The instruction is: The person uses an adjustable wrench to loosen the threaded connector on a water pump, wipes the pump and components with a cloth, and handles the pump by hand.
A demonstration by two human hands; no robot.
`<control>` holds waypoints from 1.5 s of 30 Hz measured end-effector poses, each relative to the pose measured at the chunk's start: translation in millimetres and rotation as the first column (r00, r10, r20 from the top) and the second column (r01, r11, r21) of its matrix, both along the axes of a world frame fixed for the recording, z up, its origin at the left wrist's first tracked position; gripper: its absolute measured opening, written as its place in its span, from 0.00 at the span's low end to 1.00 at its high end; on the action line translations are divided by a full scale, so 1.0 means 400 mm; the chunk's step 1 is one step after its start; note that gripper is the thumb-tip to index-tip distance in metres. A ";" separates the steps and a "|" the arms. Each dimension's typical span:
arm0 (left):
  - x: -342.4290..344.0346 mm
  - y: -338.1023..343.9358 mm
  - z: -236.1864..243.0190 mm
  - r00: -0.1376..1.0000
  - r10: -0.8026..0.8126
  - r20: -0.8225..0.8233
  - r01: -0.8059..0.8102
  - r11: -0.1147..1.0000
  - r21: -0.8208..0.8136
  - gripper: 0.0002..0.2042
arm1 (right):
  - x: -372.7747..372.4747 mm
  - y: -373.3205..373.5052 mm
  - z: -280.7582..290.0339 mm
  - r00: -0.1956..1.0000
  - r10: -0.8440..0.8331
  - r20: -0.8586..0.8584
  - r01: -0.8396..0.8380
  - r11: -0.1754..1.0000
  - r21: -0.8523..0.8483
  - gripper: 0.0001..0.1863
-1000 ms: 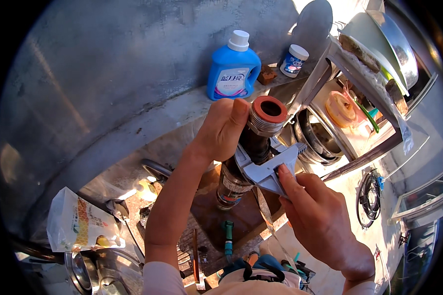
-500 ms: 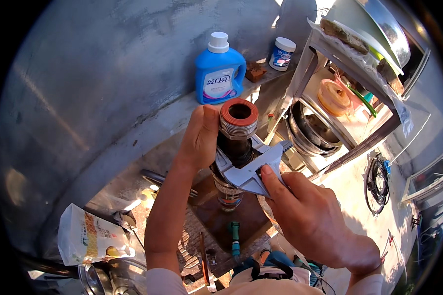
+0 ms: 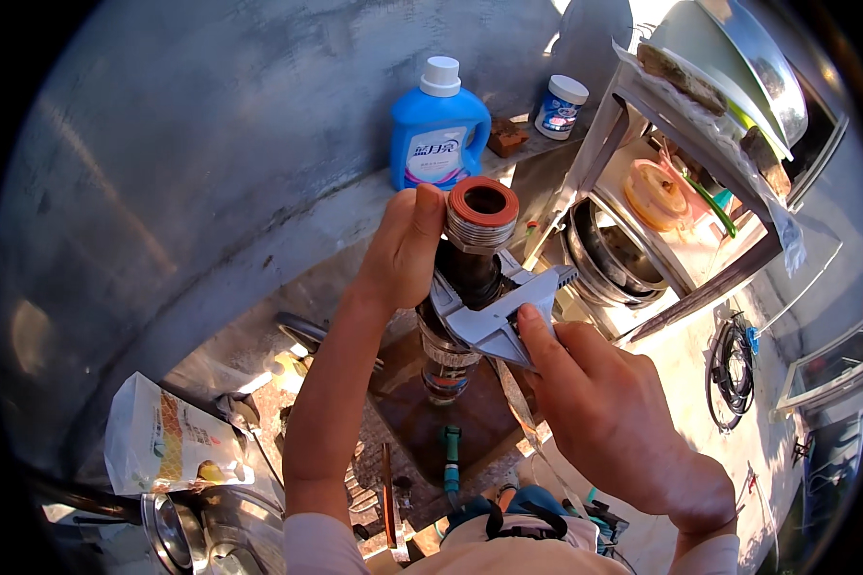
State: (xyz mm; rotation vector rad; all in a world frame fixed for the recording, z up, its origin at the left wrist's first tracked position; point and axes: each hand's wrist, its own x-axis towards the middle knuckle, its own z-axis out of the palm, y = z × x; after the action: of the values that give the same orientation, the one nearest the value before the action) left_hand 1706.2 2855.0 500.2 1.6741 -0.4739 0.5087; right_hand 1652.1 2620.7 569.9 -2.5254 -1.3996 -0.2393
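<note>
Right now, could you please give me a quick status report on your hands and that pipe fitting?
Left hand against the pipe fitting, fingers hidden. Right hand gripping the wrench, jaws around the fitting. Red ring on top; no obstruction seen.

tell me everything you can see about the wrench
The wrench is adjustable, pale grey and looks metal, with a dark toothed edge at its right end. Its jaws straddle the dark pipe below the red ring; whether they touch it is unclear. It slants toward the right hand, which grips and hides its handle.
</note>
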 end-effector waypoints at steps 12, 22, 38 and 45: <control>0.007 0.005 -0.001 1.000 0.016 0.021 -0.017 0.999 0.040 0.38 | -0.010 0.011 0.007 0.998 -0.063 0.021 0.063 0.998 -0.022 0.30; 0.002 0.002 0.001 0.999 0.011 0.040 -0.012 1.000 0.016 0.38 | -0.003 0.004 -0.016 0.992 0.032 0.125 -0.029 0.999 -0.028 0.28; 0.012 -0.004 -0.006 0.991 -0.115 0.067 0.119 0.991 -0.065 0.40 | 0.021 -0.009 -0.033 0.967 0.102 0.233 -0.091 0.994 -0.057 0.27; 0.005 -0.007 -0.016 0.988 -0.133 0.074 0.144 0.973 -0.180 0.35 | 0.024 -0.006 -0.036 0.966 0.082 0.243 -0.072 0.996 -0.049 0.24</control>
State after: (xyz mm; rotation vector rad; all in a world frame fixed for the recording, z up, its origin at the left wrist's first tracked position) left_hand 1708.2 2852.1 493.7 1.4394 -0.5671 0.4873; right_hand 1661.9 2618.4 555.7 -2.5354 -1.6033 -0.5304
